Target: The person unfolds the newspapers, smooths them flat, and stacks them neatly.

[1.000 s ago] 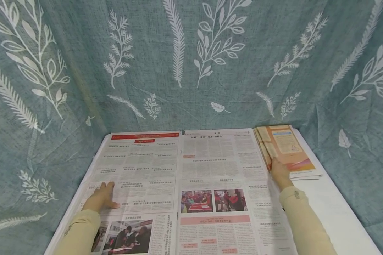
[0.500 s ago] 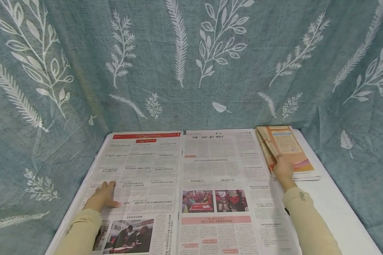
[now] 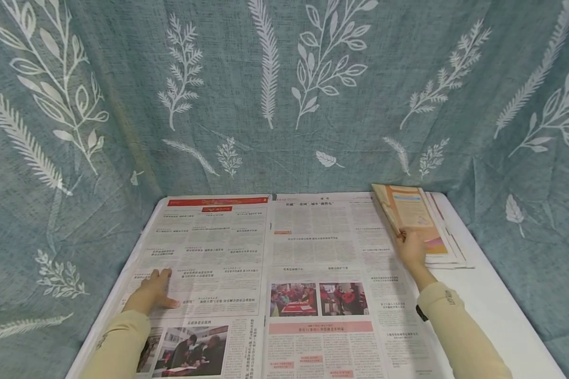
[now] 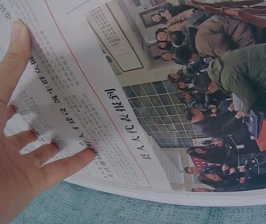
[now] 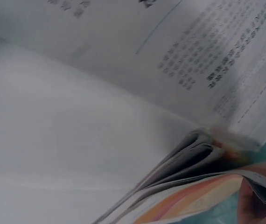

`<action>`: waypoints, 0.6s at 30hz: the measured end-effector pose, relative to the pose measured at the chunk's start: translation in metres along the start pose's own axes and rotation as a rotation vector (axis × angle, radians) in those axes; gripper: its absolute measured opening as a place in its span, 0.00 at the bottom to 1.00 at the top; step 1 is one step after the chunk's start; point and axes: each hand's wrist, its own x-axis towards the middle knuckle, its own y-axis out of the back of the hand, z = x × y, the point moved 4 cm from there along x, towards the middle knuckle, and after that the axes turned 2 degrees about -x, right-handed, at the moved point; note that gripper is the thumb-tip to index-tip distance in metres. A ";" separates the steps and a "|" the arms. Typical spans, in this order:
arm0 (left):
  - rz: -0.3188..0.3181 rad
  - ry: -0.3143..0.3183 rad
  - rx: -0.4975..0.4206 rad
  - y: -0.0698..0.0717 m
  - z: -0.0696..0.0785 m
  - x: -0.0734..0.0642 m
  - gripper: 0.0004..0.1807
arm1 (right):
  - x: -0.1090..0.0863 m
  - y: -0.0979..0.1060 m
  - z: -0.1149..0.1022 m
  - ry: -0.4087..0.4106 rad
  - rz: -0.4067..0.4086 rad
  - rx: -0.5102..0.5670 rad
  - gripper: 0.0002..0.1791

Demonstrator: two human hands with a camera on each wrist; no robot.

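A large newspaper (image 3: 313,252) lies spread over the table, its text upside down in the head view. My left hand (image 3: 151,292) rests on its left page, fingers spread and fairly straight; the left wrist view shows the thumb (image 4: 16,51) apart from the fingers. At the back right, my right hand (image 3: 411,250) pinches the near folded edge of an orange-printed folded newspaper (image 3: 410,208), the top one of a pile. In the right wrist view the fingers (image 5: 249,205) grip its curled fold, partly cut off by the frame. Other folded papers (image 3: 450,245) lie beneath it.
White table surface (image 3: 493,310) shows right of the spread newspaper. A grey-green curtain (image 3: 275,152) with white leaf prints closes off the back and both sides. A dark band (image 3: 422,313) sits at the right wrist.
My right hand has taken hold of the top folded newspaper and drawn it slightly left, so more of the papers below show on its right. The left hand stays in place.
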 end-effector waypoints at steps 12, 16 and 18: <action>0.026 -0.020 0.002 -0.005 -0.007 0.005 0.59 | -0.001 -0.002 -0.019 0.032 -0.005 0.066 0.18; 0.031 -0.028 0.009 -0.005 -0.007 0.004 0.59 | -0.005 -0.003 -0.030 0.041 -0.031 0.108 0.18; 0.028 -0.024 0.002 -0.005 -0.006 0.004 0.58 | -0.006 -0.006 -0.036 0.046 -0.049 0.130 0.17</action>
